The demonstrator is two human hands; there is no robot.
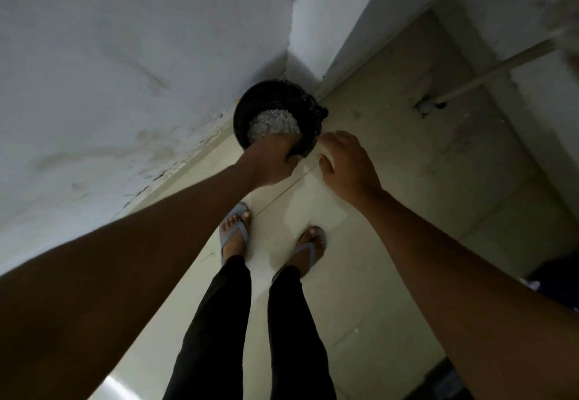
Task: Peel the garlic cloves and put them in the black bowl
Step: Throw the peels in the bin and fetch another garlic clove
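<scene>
A black round container (266, 102) stands in the corner where wall meets floor. Inside it lies a heap of pale, flaky stuff (272, 125) that looks like garlic skins. I cannot tell whether this is the bowl or a bin. My left hand (272, 161) grips the container's near rim, fingers curled over the edge and partly hidden inside. My right hand (347, 161) hovers just right of the rim, fingers relaxed, holding nothing. No whole garlic cloves are visible.
I stand on pale floor tiles (391, 180), my feet in grey sandals (235, 236) just behind the container. A white wall (125, 70) runs along the left. A thin pipe (488, 73) crosses the wall at upper right. Something dark (551, 280) sits at the right edge.
</scene>
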